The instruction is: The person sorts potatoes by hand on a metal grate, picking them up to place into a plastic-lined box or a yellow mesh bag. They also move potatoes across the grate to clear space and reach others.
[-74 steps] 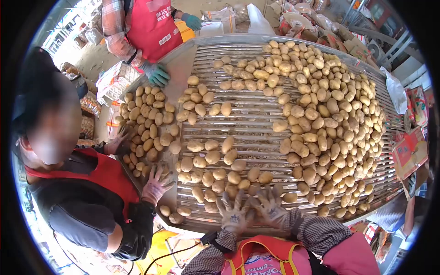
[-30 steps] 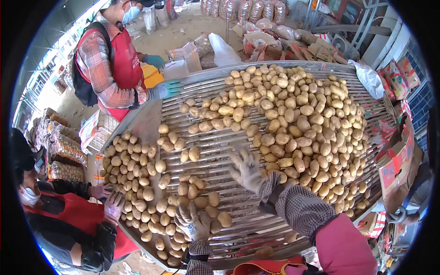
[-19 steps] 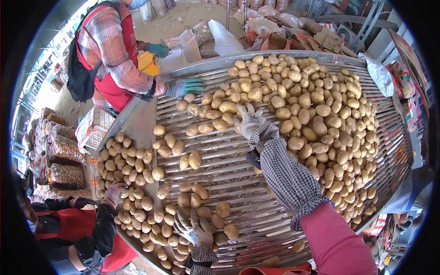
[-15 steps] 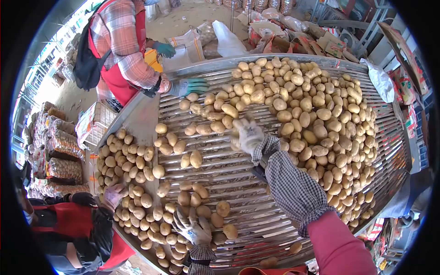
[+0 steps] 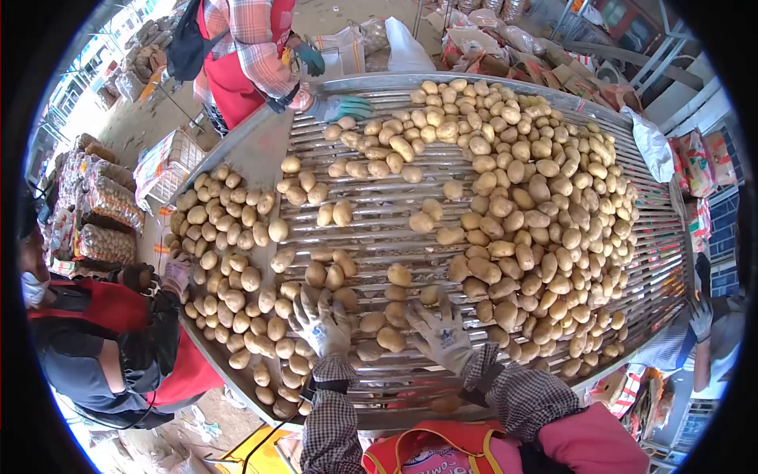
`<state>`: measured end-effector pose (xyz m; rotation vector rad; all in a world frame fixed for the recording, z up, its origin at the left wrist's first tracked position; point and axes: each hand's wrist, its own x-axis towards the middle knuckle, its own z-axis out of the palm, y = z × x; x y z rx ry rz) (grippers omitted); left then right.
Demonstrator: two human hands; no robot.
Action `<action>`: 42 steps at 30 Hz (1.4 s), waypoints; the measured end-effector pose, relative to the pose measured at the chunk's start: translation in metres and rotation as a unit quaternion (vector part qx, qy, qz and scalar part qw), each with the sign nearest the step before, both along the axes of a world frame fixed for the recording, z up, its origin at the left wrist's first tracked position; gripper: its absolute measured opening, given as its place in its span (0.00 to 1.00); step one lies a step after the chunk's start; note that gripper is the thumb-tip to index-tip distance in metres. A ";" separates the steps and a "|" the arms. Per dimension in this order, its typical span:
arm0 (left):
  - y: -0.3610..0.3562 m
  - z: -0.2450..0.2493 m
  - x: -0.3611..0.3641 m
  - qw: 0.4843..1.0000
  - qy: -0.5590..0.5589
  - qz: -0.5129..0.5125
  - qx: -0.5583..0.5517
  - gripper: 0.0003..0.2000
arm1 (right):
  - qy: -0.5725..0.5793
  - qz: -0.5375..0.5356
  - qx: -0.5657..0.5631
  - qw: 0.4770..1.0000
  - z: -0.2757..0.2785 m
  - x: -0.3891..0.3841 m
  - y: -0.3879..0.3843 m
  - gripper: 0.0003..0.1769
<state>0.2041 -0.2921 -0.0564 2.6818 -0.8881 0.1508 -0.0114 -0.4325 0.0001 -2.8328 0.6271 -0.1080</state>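
Potatoes lie all over a slatted metal sorting table (image 5: 379, 274). My left hand (image 5: 322, 325), in a pale work glove, rests with fingers spread on the near side, its fingertips against a few potatoes (image 5: 315, 275). Just right of it, my right hand (image 5: 442, 338) lies palm down on the slats, gloved, fingers stretched and apart. Several potatoes (image 5: 390, 338) sit between the two hands. Neither hand grips anything. A large heap of potatoes (image 5: 545, 213) spreads to the right, and another group (image 5: 229, 284) fills the smooth left section.
Across the table, a person's teal-gloved hand (image 5: 341, 107) rests at the upper-left edge. Another person's hand (image 5: 175, 274) touches the left potatoes. A third person's gloved hand (image 5: 700, 317) shows at far right. Filled net sacks (image 5: 106, 241) and a white crate (image 5: 170, 164) stand left.
My right hand has come back from the middle slats to the near side, beside the left. A few potatoes now lie loose mid-table. My left hand stays spread, and the view has shifted.
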 end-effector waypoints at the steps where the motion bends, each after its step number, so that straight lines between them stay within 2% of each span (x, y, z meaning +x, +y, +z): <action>1: 0.003 0.002 -0.002 1.000 0.016 0.002 0.010 0.20 | 0.055 -0.003 0.019 0.998 0.007 -0.024 0.005 0.31; 2: 0.008 0.010 -0.004 0.999 0.030 -0.008 0.018 0.20 | 0.108 -0.005 0.038 0.993 0.011 -0.044 0.008 0.31; 3: 0.014 0.019 -0.008 0.999 0.034 -0.021 0.001 0.20 | 0.109 -0.006 0.035 0.993 0.007 -0.066 0.007 0.31; 5: 0.035 0.017 -0.021 0.996 0.035 -0.038 -0.071 0.20 | 0.011 -0.033 0.089 0.995 -0.005 -0.099 0.003 0.25; 6: 0.044 0.025 -0.033 0.995 0.024 -0.038 -0.092 0.19 | 0.011 -0.032 0.088 0.996 -0.001 -0.098 0.002 0.25; 7: 0.055 0.026 -0.044 0.992 0.012 -0.046 -0.114 0.18 | -0.055 -0.072 0.107 0.990 0.006 -0.094 -0.004 0.22; 8: 0.066 0.026 -0.055 0.989 -0.001 -0.054 -0.137 0.17 | -0.123 -0.110 0.125 0.978 0.013 -0.086 -0.012 0.20; 9: 0.077 0.028 -0.070 0.989 -0.004 -0.053 -0.138 0.17 | -0.144 -0.110 0.116 0.977 0.018 -0.070 -0.023 0.20; 11: 0.096 0.031 -0.103 0.986 0.036 -0.043 -0.155 0.14 | -0.160 -0.023 0.043 0.986 0.006 -0.032 -0.049 0.23; 13: 0.109 0.032 -0.130 0.980 0.093 -0.037 -0.171 0.13 | -0.169 -0.059 0.182 0.967 0.012 0.033 -0.057 0.26; 15: 0.114 0.036 -0.146 0.965 0.161 -0.035 -0.204 0.15 | -0.080 -0.045 0.080 0.993 -0.024 0.096 -0.062 0.30; 16: 0.112 0.039 -0.151 0.955 0.201 -0.027 -0.216 0.16 | -0.019 -0.057 0.056 0.997 -0.051 0.119 -0.059 0.28; 17: 0.108 0.044 -0.154 0.938 0.246 -0.016 -0.244 0.14 | 0.026 -0.042 -0.033 0.998 -0.032 0.130 -0.048 0.26; 18: 0.103 0.044 -0.154 0.938 0.245 -0.022 -0.245 0.14 | 0.107 -0.044 0.046 0.992 -0.031 0.152 -0.055 0.23; 20: 0.095 0.043 -0.151 0.801 0.454 0.059 -0.386 0.13 | -0.023 -0.070 0.229 0.971 -0.108 0.169 -0.070 0.22; 21: 0.092 0.037 -0.147 0.723 0.527 0.064 -0.443 0.15 | -0.139 -0.065 0.387 0.909 -0.119 0.164 -0.059 0.22; 22: 0.079 0.052 -0.141 0.722 0.527 0.062 -0.443 0.15 | -0.248 -0.055 0.526 0.812 -0.125 0.159 -0.051 0.22; 23: 0.062 0.082 -0.135 0.556 0.610 0.097 -0.556 0.16 | -0.173 -0.035 0.362 0.915 -0.022 0.139 -0.023 0.24; 24: 0.047 0.100 -0.129 0.364 0.662 0.127 -0.643 0.18 | -0.161 -0.002 0.424 0.891 -0.030 0.122 -0.009 0.24; 25: 0.040 0.104 -0.122 0.346 0.688 0.113 -0.628 0.20 | -0.031 -0.019 0.628 0.777 0.061 0.101 0.000 0.22; 26: 0.042 0.097 -0.116 0.346 0.689 0.112 -0.627 0.20 | -0.032 0.049 0.750 0.659 0.035 0.079 0.009 0.23; 28: 0.041 0.070 -0.103 0.366 0.761 0.105 -0.525 0.20 | -0.169 0.029 0.833 0.526 -0.019 0.065 0.005 0.21; 29: 0.046 0.058 -0.112 0.525 0.692 -0.001 -0.495 0.19 | -0.150 0.042 0.558 0.815 -0.019 0.058 -0.023 0.23; 30: 0.052 0.060 -0.118 0.527 0.693 -0.001 -0.493 0.19 | -0.106 0.048 0.196 0.974 -0.014 0.057 -0.064 0.26; 31: 0.057 0.066 -0.122 0.423 0.738 0.029 -0.525 0.17 | -0.155 0.022 0.035 0.987 -0.011 0.062 -0.098 0.26; 32: 0.063 0.071 -0.126 0.313 0.772 0.061 -0.550 0.14 | -0.196 -0.006 -0.127 0.972 -0.013 0.071 -0.132 0.28; 33: 0.068 0.074 -0.128 0.297 0.788 0.090 -0.532 0.10 | -0.196 -0.084 0.070 0.974 -0.034 0.085 -0.170 0.30; 34: 0.072 0.074 -0.131 0.297 0.790 0.099 -0.528 0.10 | -0.017 -0.134 0.051 0.990 0.000 0.094 -0.182 0.28; 35: 0.078 0.073 -0.134 0.293 0.791 0.147 -0.516 0.09 | -0.020 -0.233 0.378 0.896 -0.048 0.106 -0.228 0.25; 36: 0.081 0.071 -0.136 0.290 0.789 0.192 -0.506 0.09 | -0.015 -0.234 0.385 0.893 -0.101 0.119 -0.259 0.25; 37: 0.085 0.067 -0.139 0.314 0.778 0.248 -0.484 0.09 | -0.068 -0.128 0.317 0.937 -0.151 0.129 -0.280 0.24; 38: 0.090 0.061 -0.140 0.317 0.777 0.256 -0.480 0.09 | -0.121 -0.020 0.243 0.962 -0.179 0.131 -0.283 0.24; 40: 0.098 0.051 -0.144 0.308 0.779 0.238 -0.492 0.09 | -0.028 -0.110 0.387 0.915 -0.045 0.134 -0.201 0.24; 41: 0.096 0.054 -0.141 0.308 0.787 0.235 -0.480 0.09 | -0.025 -0.085 0.488 0.868 -0.039 0.122 -0.180 0.22; 42: 0.094 0.056 -0.142 0.309 0.784 0.238 -0.483 0.09 | -0.107 -0.018 0.387 0.916 -0.091 0.108 -0.169 0.23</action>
